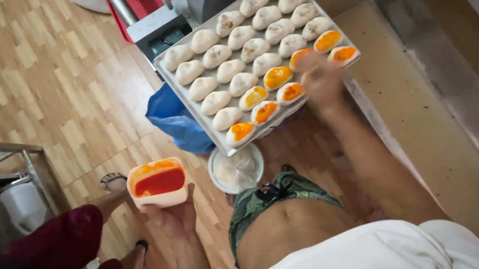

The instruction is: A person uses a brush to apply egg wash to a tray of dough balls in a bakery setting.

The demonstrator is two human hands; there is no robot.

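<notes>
Sauce tub (158,183) cupped in left hand (173,217).

The right hand (321,81) is motion-blurred over the tray (182,92), hiding whatever its fingers hold.

A blue bag (177,120), perhaps plastic, lies on the wooden floor (28,77) beside a white lidded tub (236,169).

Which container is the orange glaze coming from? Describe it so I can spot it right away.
Start at the big metal tray of pale dough buns at top centre, then drop to the lower left. There the left hand holds up a small white tub of red-orange liquid. The round lidded container beside it, under the tray's corner, holds something whitish instead.
</notes>
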